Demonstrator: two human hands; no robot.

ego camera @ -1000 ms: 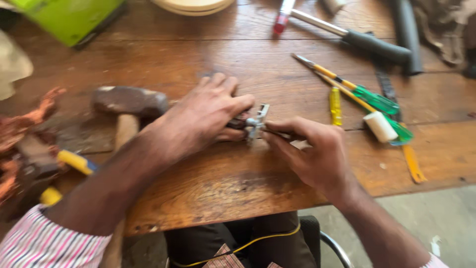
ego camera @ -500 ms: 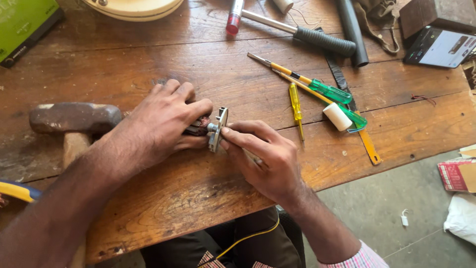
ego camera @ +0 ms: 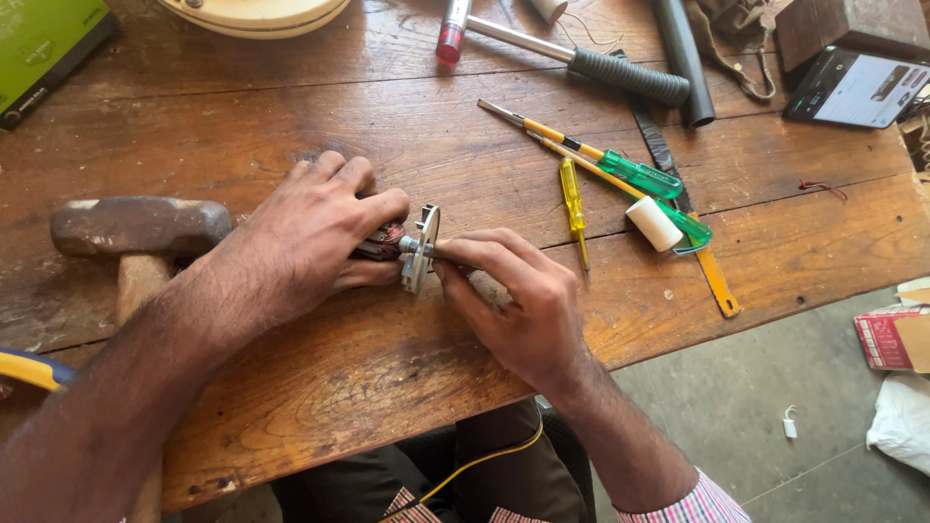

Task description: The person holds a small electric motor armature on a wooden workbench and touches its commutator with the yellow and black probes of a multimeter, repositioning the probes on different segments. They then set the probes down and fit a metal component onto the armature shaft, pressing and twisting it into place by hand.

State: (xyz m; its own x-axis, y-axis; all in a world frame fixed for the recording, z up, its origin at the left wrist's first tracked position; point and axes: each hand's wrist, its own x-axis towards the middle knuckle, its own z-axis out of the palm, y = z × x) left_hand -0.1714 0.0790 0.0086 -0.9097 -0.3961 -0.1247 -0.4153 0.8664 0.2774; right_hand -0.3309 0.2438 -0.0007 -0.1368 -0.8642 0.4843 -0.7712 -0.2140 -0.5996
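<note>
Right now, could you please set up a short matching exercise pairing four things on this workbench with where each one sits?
Things:
1. hammer
2. small metal part
3. white roll of tape
4. green box

Places:
A. top left corner of the bench
B. between the left hand and the right hand
C. beside the green-handled screwdrivers
D. left of the left hand, head on the wood

Pairs: 1-D, 2-B, 3-C, 4-A

My left hand (ego camera: 310,232) grips a small motor part (ego camera: 412,247) on the desk (ego camera: 407,358); my right hand (ego camera: 518,300) pinches its shaft. A hammer (ego camera: 140,228) lies nearby.
</note>
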